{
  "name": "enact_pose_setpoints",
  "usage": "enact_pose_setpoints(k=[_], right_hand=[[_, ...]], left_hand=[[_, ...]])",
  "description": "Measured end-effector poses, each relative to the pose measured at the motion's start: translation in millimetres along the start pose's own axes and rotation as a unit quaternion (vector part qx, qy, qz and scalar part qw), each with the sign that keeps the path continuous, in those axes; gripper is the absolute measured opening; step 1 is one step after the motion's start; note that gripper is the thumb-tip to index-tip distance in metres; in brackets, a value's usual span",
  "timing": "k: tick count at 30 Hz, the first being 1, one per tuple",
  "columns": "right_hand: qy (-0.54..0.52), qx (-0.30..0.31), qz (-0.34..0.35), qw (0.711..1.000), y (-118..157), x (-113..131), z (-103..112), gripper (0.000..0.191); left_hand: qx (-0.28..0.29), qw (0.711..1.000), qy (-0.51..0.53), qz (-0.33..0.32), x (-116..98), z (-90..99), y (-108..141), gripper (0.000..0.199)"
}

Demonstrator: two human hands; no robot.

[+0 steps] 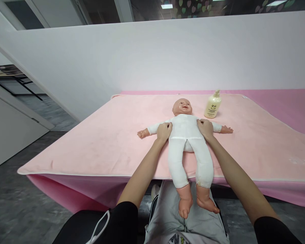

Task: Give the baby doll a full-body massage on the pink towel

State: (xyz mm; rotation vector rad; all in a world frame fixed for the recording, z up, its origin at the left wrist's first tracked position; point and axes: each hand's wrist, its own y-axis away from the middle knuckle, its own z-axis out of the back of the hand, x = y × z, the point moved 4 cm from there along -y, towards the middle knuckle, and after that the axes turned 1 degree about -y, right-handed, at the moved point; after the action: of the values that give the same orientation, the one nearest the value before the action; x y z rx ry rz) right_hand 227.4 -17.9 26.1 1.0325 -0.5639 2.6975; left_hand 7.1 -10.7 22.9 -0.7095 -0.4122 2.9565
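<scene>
A baby doll with a white cloth body lies on its back on a pink blanket. Its head points away from me, its arms are spread, and its feet hang past the table's near edge. My left hand is closed at the doll's side, just below the arm on the left. On the other side my right hand is likewise closed, by the armpit. Both hands grip the sides of the doll's torso; the fingertips are hidden.
A pale yellow pump bottle stands on the blanket, right of the doll's head. Behind the table rises a white partition wall. A pink cloth shows under the blanket and hangs over the front edge. My lap is below the doll's feet.
</scene>
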Motion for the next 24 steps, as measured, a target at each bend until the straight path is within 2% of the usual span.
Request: enact_pose_setpoints(k=[24], right_hand=[[0.01, 0.004, -0.006, 1.0, -0.7, -0.4, 0.3, 0.035]], left_hand=[[0.001, 1.0, 0.0, -0.003, 0.2, -0.7, 0.0, 0.049]])
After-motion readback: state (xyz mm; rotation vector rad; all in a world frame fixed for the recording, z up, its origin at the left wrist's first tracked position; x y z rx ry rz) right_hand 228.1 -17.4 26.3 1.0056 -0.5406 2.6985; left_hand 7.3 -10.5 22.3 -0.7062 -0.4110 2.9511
